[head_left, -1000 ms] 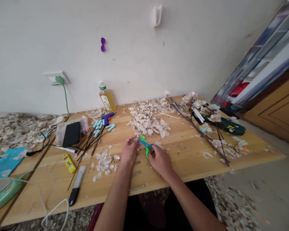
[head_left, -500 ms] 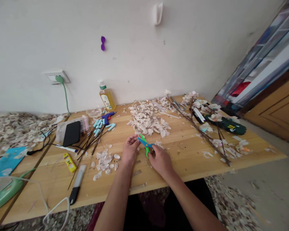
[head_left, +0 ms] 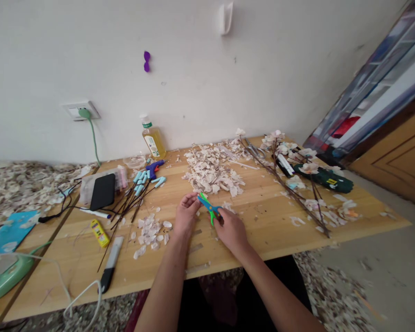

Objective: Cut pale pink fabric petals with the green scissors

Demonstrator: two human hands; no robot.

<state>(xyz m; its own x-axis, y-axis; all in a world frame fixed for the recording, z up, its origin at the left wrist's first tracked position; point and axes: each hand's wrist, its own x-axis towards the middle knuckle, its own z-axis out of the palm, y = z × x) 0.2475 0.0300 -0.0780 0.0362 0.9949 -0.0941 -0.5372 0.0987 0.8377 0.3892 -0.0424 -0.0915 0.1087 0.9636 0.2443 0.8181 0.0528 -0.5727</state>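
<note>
Our right hand (head_left: 231, 229) holds green-blue scissors (head_left: 208, 207) over the table (head_left: 266, 230); our left hand (head_left: 186, 213) curls at the blades, and we cannot tell its hold.

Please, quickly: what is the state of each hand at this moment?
Left hand: fingers curled at the blade tips of the green and blue scissors; whether it pinches something cannot be told.
Right hand: closed on the scissors' handles.

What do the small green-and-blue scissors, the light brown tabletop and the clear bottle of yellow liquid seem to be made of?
The small green-and-blue scissors: likely plastic, bright solid colours, matt; any metal edge is too small to see.
The light brown tabletop: wood or wood laminate, visible grain stripes, low sheen.
The clear bottle of yellow liquid: probably plastic, see-through wall; glass possible.
</note>
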